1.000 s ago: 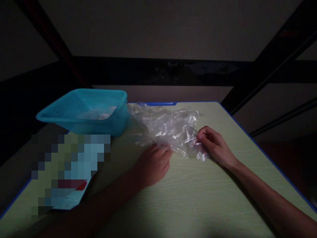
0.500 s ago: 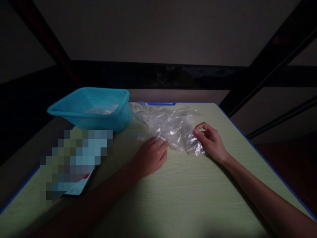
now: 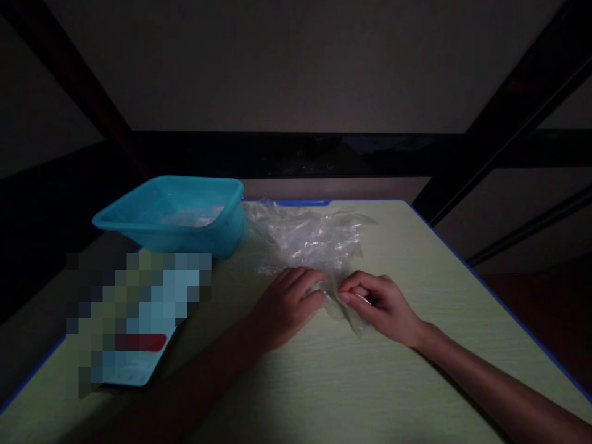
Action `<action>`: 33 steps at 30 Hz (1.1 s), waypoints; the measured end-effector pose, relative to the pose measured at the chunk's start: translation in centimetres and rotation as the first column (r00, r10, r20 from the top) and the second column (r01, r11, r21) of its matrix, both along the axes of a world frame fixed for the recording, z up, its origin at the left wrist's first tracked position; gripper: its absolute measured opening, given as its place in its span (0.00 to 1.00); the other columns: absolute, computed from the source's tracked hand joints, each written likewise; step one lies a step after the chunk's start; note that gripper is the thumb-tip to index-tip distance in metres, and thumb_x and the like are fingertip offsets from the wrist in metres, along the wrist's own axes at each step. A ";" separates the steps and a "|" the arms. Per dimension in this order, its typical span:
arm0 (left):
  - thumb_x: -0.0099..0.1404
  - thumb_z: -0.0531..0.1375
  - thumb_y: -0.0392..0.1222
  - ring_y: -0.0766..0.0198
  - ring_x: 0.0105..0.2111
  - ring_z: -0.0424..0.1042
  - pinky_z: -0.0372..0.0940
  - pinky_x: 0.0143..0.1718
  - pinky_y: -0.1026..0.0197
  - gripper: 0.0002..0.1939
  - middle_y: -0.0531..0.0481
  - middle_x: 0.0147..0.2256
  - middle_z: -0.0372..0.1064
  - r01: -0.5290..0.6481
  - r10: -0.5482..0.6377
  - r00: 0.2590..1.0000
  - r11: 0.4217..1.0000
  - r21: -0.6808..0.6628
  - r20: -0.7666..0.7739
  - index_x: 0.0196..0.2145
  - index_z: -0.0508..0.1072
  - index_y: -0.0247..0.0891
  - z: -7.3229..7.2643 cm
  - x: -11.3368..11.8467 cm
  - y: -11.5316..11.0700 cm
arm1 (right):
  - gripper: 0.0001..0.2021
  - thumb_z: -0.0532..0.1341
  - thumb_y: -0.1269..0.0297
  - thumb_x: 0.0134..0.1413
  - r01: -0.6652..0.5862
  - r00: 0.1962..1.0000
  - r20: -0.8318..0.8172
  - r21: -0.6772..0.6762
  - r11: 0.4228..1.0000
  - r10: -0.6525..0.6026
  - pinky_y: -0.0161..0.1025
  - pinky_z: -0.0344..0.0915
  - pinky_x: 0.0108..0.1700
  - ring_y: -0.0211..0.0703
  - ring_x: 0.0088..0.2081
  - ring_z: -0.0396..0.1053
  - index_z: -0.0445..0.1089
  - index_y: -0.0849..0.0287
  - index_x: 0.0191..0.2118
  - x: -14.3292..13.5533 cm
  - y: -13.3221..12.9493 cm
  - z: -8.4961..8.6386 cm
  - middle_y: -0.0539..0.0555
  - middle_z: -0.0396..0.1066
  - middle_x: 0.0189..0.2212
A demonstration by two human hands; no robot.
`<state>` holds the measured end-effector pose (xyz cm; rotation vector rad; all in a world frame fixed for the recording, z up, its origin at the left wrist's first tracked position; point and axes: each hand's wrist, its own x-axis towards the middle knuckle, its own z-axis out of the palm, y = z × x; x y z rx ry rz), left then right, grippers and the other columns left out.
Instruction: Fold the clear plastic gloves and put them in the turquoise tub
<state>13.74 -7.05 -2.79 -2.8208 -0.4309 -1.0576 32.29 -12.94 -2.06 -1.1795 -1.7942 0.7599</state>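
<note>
the right hand [image 3: 391, 308] pinches a gathered fold of clear plastic [image 3: 309, 237] between thumb and fingertips, a grip that suits film this thin and slippery. the left hand [image 3: 287, 305] rests low at the near edge of the plastic, thumb and forefinger parted around a bit of it; i can't tell whether it grips or just steadies. with the hands this close together, the short stretch between them is probably easier to control.

the plastic lies crumpled across the far middle of the bench [image 3: 333, 382], glossy and creased, its far left end beside a turquoise tub [image 3: 224, 234] — smooth, flared, rounded at the corners — with more filmy stuff [image 3: 198, 217] inside. nearer, on the left, sits a flat pale-blue thing [image 3: 132, 370] with a red patch [image 3: 160, 343], mostly blurred out. the bench has a pale wood-grain top and blue edging [image 3: 468, 265].
</note>
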 end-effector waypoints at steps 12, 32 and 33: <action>0.66 0.50 0.32 0.63 0.30 0.67 0.64 0.33 0.62 0.13 0.46 0.30 0.70 0.062 -0.052 0.997 0.981 -0.183 0.060 0.26 0.70 0.34 0.5 -0.1 0.2 | 0.16 0.66 0.57 0.44 -0.085 0.974 -0.222 -0.195 0.977 0.041 0.29 0.45 0.18 0.30 0.17 0.48 0.64 0.60 0.35 0.9 0.6 0.7 0.41 0.51 0.16; 0.57 0.59 0.50 0.71 0.08 0.62 0.51 0.07 0.70 0.12 0.55 0.24 0.72 0.377 0.345 0.887 -0.159 -0.912 0.307 0.26 0.62 0.41 7.4 -5.0 -2.4 | 0.14 0.67 0.56 0.43 -0.092 0.867 -0.492 -0.307 0.947 -0.076 0.27 0.49 0.10 0.29 0.11 0.57 0.64 0.57 0.23 1.3 -2.5 7.5 0.48 0.69 0.17; 0.57 0.58 0.49 0.72 0.09 0.63 0.52 0.08 0.70 0.12 0.55 0.24 0.72 0.354 0.388 0.879 -0.140 -0.925 0.278 0.25 0.62 0.40 7.3 -4.9 -2.3 | 0.13 0.67 0.57 0.42 -0.092 0.871 -0.483 -0.345 0.934 -0.092 0.27 0.48 0.10 0.28 0.10 0.56 0.64 0.57 0.24 1.4 -2.3 7.4 0.48 0.69 0.18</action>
